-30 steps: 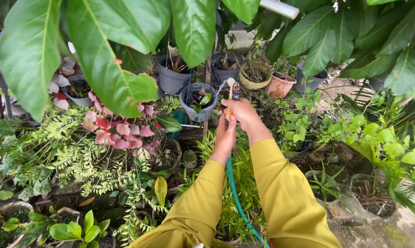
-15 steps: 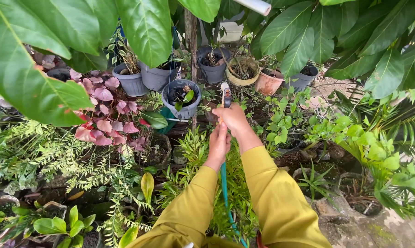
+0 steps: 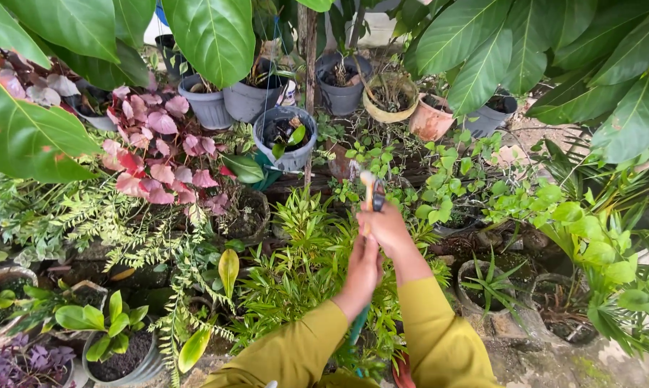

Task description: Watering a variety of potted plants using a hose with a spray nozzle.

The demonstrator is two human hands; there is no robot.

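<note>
Both arms wear long mustard-yellow sleeves, entering from six o'clock. The cloth is plain and loosely creased. The left hand (image 3: pixel 362 271) and right hand (image 3: pixel 388 228) are bare.

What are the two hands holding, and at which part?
The right hand holds the spray nozzle by its handle; the left hand holds the green hose just behind it.

Open air only directly around right hand (image 3: pixel 389 228) and left hand (image 3: pixel 362 271), both wrapped on spray nozzle (image 3: pixel 371 188) above bamboo-like foliage (image 3: pixel 303 259). Ahead, blocked by hanging grey pot (image 3: pixel 285 138) and upright wooden post (image 3: pixel 309 79). Further back, a row of pots (image 3: pixel 339 90) closing the way. Overhead, hemmed in by large green leaves (image 3: pixel 213 36). To the left, crowded by pink-leaved plant (image 3: pixel 159 162) and ferns (image 3: pixel 87 223); to the right, by leafy shrubs (image 3: pixel 576 223) and ground pots (image 3: pixel 486 284).
</note>
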